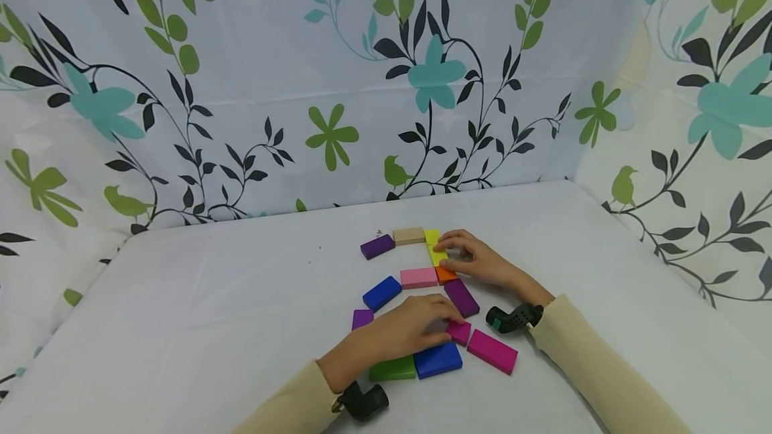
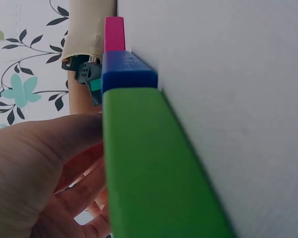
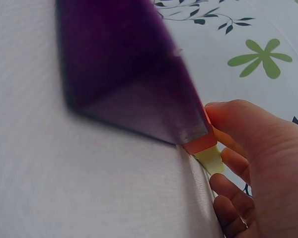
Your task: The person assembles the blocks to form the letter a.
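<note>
Flat coloured blocks lie end to end on the white table. My right hand (image 1: pixel 479 261) pinches the yellow block (image 1: pixel 432 241), its index finger across the top and the thumb where yellow meets the orange block (image 1: pixel 447 276). My left hand (image 1: pixel 407 323) grips the short visible part of a magenta block (image 1: pixel 460 333), fingertips at its far edge and thumb at its left. Between the hands lies a dark purple block (image 1: pixel 462 297), large in the right wrist view. Below the left hand are a green block (image 1: pixel 392 370) and a blue block (image 1: pixel 438 360).
A longer magenta block (image 1: pixel 492 351) lies right of the left hand. A pink block (image 1: pixel 419 278), another blue block (image 1: pixel 382 293), a beige block (image 1: pixel 409 236) and a purple block (image 1: pixel 377 247) lie further back. The left forearm partly covers another purple block (image 1: pixel 362 318). Patterned cloth (image 1: pixel 271 86) hangs behind.
</note>
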The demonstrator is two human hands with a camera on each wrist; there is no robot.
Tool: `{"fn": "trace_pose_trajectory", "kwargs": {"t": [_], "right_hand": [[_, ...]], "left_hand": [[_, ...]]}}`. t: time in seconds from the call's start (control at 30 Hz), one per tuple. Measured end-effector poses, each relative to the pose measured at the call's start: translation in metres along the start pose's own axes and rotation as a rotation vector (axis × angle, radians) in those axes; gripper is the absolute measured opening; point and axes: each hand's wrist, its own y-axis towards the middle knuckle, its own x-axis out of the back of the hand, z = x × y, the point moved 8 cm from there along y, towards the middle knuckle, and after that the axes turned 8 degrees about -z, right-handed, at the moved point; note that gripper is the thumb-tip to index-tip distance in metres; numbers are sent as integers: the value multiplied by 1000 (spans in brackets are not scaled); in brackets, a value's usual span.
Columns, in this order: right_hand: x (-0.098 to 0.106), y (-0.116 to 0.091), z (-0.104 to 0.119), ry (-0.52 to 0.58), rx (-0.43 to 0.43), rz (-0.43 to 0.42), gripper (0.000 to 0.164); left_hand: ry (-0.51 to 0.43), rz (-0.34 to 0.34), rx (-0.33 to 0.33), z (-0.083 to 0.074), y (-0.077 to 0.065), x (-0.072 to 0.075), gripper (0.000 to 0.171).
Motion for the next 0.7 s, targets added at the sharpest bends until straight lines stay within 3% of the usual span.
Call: {"fn": "trace_pose_trajectory", "kwargs": {"t": [0.5,0.7], "right_hand": [[0,1,-1,-5,-2,-8,33],[0,0,0,-6,7,-7,33]], "left_hand": [[39,3,-8,-8,5,0,29],[95,-45,-2,-9,7,1,29]]}}
